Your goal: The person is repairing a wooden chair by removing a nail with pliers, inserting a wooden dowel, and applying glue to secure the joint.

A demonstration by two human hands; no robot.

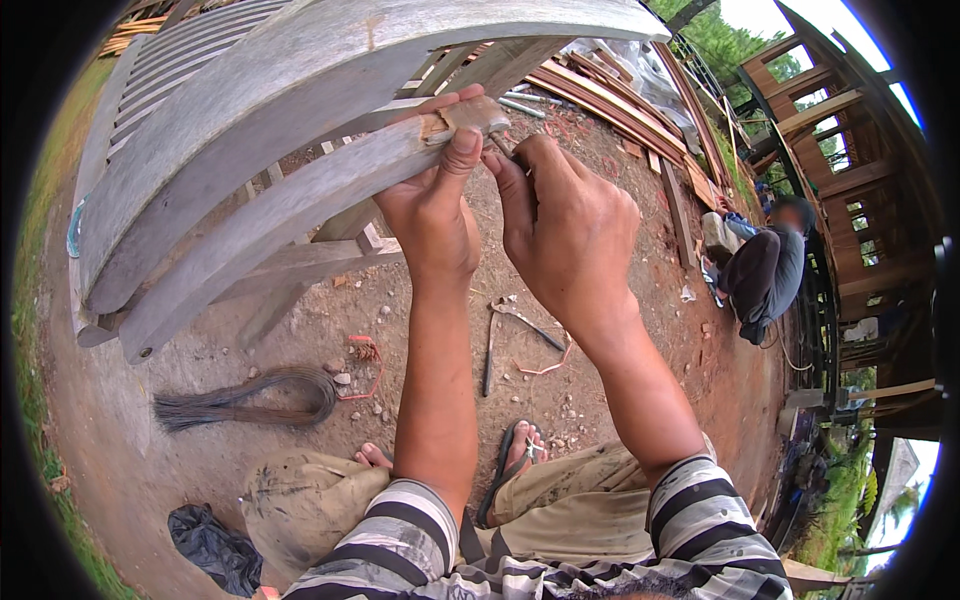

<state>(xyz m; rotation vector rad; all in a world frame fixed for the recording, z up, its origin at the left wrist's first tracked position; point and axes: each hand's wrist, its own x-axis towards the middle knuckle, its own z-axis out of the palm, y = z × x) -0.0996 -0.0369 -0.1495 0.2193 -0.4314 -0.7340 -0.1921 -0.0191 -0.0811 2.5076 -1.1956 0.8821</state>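
Note:
My left hand [442, 205] grips the end of a curved, weathered grey wooden rail [260, 215] from below, thumb upright against a pale, cut end piece [456, 118]. My right hand [568, 225] pinches a thin metal piece [502, 141], too small to identify, at that end, with fingertips close to my left thumb. The rail belongs to a slatted wooden bench-like frame [180, 55]. On the dirt below lie long-handled pliers or cutters [527, 322], a looped bundle of wire [235, 408] and bent pinkish pieces [364, 390].
Stacked boards [610, 100] lie behind the frame. A person in grey [770, 270] crouches at the right beside a wooden structure [840, 170]. A black plastic bag [210, 540] lies at lower left, near my sandalled feet [525, 445].

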